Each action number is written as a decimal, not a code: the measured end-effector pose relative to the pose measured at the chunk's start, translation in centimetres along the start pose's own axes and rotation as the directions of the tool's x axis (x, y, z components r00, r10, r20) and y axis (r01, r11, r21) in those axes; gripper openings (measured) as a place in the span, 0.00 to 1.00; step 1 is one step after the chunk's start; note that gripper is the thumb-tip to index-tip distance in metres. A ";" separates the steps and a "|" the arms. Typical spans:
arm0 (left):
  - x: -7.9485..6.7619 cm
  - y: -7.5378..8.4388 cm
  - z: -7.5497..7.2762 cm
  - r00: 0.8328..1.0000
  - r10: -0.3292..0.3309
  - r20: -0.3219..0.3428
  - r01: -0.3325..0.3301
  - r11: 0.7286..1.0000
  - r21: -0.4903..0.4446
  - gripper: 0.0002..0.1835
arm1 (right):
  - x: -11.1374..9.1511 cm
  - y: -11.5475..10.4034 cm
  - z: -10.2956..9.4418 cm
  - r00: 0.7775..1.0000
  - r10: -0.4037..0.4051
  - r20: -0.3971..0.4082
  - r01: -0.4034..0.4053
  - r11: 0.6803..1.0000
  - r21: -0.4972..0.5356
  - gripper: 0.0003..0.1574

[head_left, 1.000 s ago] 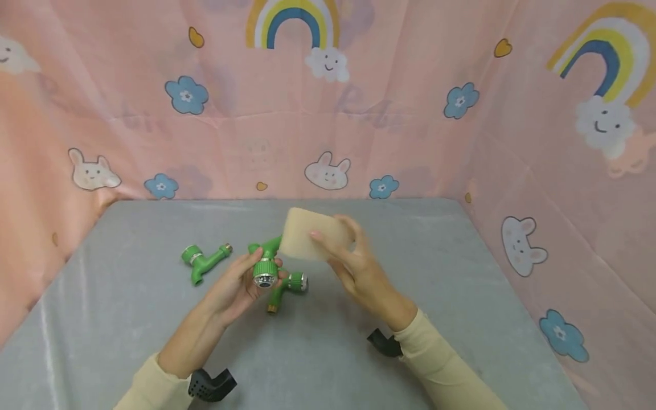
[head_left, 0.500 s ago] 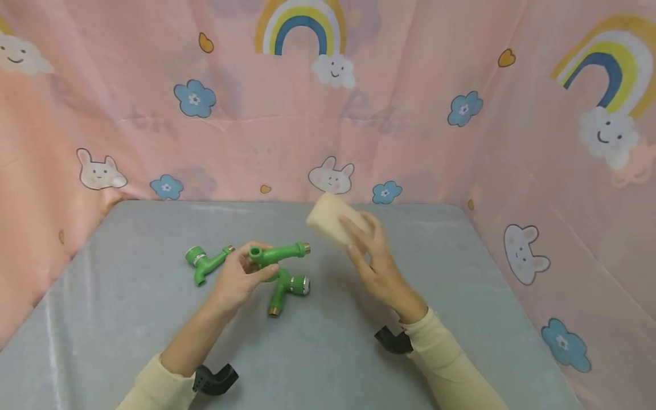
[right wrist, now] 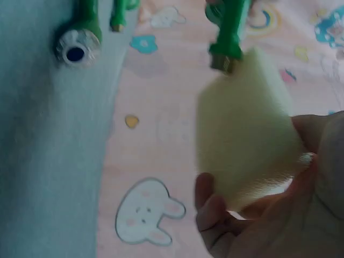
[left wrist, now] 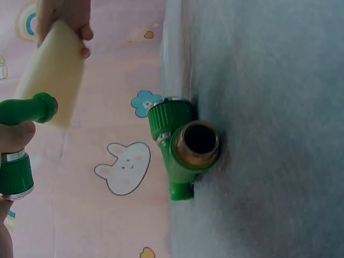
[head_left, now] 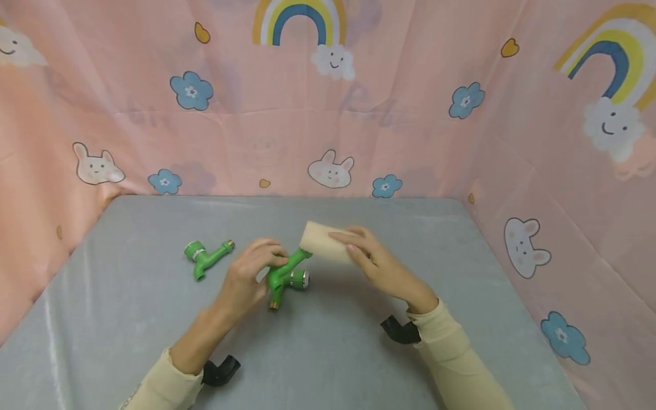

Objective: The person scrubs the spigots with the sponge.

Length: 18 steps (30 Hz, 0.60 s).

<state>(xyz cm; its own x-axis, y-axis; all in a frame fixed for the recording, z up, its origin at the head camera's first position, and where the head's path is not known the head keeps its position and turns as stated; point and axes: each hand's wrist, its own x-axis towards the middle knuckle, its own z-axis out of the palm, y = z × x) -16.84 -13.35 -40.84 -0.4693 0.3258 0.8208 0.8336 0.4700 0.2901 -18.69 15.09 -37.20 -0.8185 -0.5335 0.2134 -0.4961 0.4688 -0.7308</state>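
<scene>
My left hand (head_left: 254, 267) grips a green tap (head_left: 289, 267) above the table, its threaded end pointing up and to the right. My right hand (head_left: 381, 265) holds a cream sponge block (head_left: 325, 242) between thumb and fingers. At the tap's threaded end the sponge overlaps it in the head view; in the right wrist view the brass thread (right wrist: 223, 63) is by the sponge's upper edge. Whether they touch I cannot tell. Beneath the held tap lies a second green tap (head_left: 298, 279) with a silver-rimmed knob, partly hidden.
A third green tap (head_left: 205, 262) lies on the grey table (head_left: 410, 239) to the left. Pink printed cloth (head_left: 230, 131) hangs behind the table and along both sides. A black curved mount (head_left: 221, 371) sits at the left wrist, another black mount (head_left: 401, 330) at the right.
The left hand has turned the held tap over, so its threaded end now points up and right. The sponge swung away to the right, then came back down toward that end.
</scene>
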 end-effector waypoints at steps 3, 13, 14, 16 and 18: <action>0.1 0.1 -0.2 1.000 0.024 0.007 -0.024 0.999 0.037 0.18 | -0.2 0.5 -1.2 0.999 0.038 0.000 -0.038 0.999 -0.023 0.26; -0.1 0.7 0.2 0.992 0.114 0.055 -0.118 0.990 0.078 0.12 | 0.4 0.3 0.5 0.998 -0.001 0.060 -0.003 0.998 0.070 0.28; -0.1 0.7 0.2 0.991 0.120 0.054 -0.124 0.989 0.077 0.11 | 0.4 0.3 0.7 0.997 0.010 0.079 -0.016 0.997 0.080 0.28; -0.1 0.7 0.1 0.990 0.135 0.046 -0.138 0.987 0.081 0.10 | 0.2 0.2 0.7 0.994 0.031 0.101 -0.041 0.994 0.099 0.28; 0.0 0.7 0.1 0.989 0.144 0.045 -0.147 0.986 0.081 0.07 | 0.0 0.2 0.4 0.991 0.044 0.124 -0.058 0.992 0.110 0.29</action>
<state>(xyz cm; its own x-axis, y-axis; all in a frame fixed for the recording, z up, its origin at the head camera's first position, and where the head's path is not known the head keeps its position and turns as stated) -16.32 -12.94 -40.65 -0.3573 0.4265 0.8309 0.8670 0.4823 0.1252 -18.70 14.88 -37.55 -0.7971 -0.5957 0.0987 -0.4131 0.4188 -0.8087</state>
